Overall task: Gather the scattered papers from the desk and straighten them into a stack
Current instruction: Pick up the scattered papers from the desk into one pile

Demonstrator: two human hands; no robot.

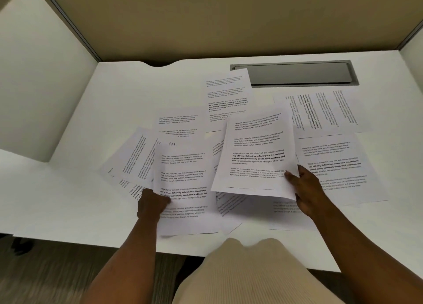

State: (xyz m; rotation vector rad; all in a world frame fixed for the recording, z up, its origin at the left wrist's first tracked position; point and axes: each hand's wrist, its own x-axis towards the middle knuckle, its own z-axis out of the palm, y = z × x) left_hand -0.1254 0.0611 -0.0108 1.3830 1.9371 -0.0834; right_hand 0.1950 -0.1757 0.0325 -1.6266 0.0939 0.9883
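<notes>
Pinching one lifted printed sheet [254,152] with my right hand [304,189], I am clamping my left hand [151,204], fingers hidden underneath, on another sheet [183,189], both overlapping thin, blurred-text papers [332,166] scattered across the smooth white desk [68,200].

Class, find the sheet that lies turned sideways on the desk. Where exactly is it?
In the head view, the sideways sheet lies flat at the far right of the desk, just below the grey cable tray, beyond the right hand.

Grey cable tray [295,73] sits before tan partition [206,17].
</notes>
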